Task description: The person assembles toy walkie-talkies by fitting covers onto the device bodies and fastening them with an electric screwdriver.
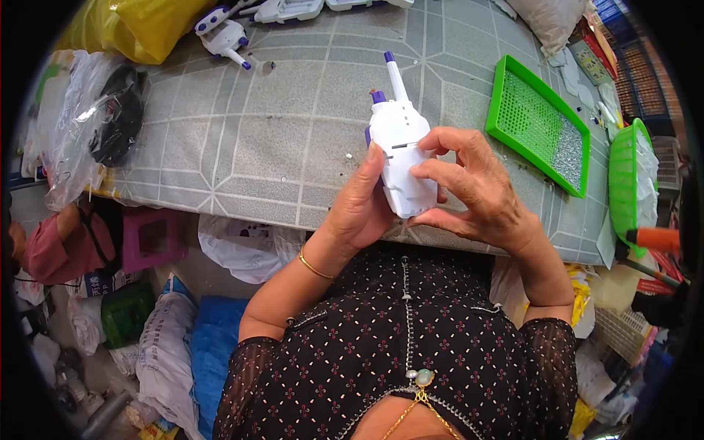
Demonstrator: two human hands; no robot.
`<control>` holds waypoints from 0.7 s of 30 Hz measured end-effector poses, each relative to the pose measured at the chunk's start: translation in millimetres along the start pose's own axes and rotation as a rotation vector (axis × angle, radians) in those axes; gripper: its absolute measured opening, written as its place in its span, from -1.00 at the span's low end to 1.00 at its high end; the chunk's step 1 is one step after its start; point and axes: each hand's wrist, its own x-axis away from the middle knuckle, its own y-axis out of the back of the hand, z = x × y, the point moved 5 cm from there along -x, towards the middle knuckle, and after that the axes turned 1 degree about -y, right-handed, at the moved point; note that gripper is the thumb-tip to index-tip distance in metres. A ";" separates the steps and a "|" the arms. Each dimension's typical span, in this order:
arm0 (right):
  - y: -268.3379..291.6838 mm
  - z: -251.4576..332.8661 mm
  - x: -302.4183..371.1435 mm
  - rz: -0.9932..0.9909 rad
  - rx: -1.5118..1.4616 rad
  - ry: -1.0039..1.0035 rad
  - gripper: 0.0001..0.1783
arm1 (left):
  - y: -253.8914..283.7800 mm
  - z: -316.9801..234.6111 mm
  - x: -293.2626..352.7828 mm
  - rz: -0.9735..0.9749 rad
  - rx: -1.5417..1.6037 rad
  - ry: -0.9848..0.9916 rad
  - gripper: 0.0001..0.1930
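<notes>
A white toy walkie-talkie [408, 173] with purple trim is held over the table's near edge, its back face up and its antenna pointing away from me. My left hand [361, 196] grips it along the left side, thumb on the edge. From the right, my right hand [473, 187] closes on it: two bent fingertips press on the back panel, and the thumb touches the bottom end. A dark slot shows across the panel. The walkie-talkie's front is hidden beneath.
On the grey patterned tablecloth [286, 147] lie a green tray [501, 99] of small metal pieces and another toy walkie-talkie [224, 40]. A green basket [623, 183] of white parts and an orange-ended tool [656, 238] are at right. Bags flank the table; a person's reddish sleeve [51, 249] shows at left.
</notes>
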 end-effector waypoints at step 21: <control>4.5 -55.9 34.3 0.016 -0.368 -0.518 -0.40 | 21.4 -12.7 25.4 -0.128 -0.715 0.367 -0.55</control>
